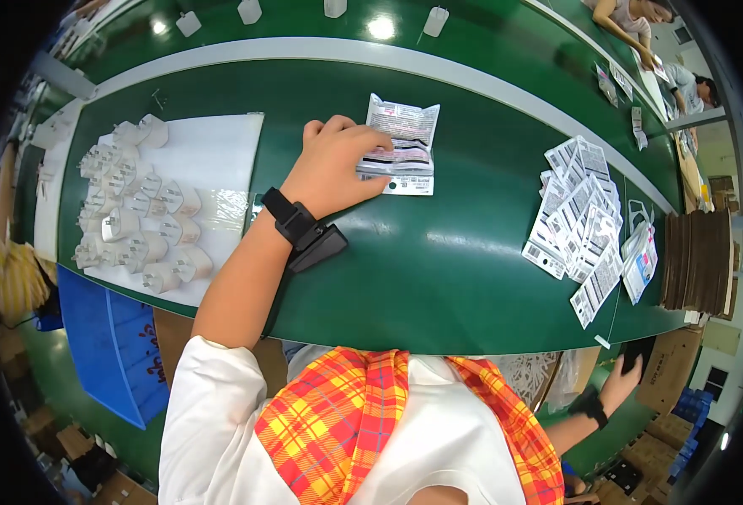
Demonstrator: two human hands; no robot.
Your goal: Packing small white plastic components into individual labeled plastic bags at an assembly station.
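Note:
My left hand (pixel 333 164) lies over the left side of a silver-white printed packet (pixel 411 135) on the green table. Its thumb and fingers press on the packet, which is creased across the middle; the left edge is hidden under the hand. My right hand (pixel 617 389) is off to the lower right, beyond the table's front edge. Its thumb and fingers are apart, and I see nothing between them. A dark surface (pixel 638 352) shows just behind that hand.
Several white plug adapters (pixel 140 202) stand on a white sheet (pixel 228 177) at the left. A spread pile of similar printed packets (pixel 577 210) lies at the right, beside a stack of brown cardboard (pixel 698 263). A blue bin (pixel 106 345) is below the table's left edge.

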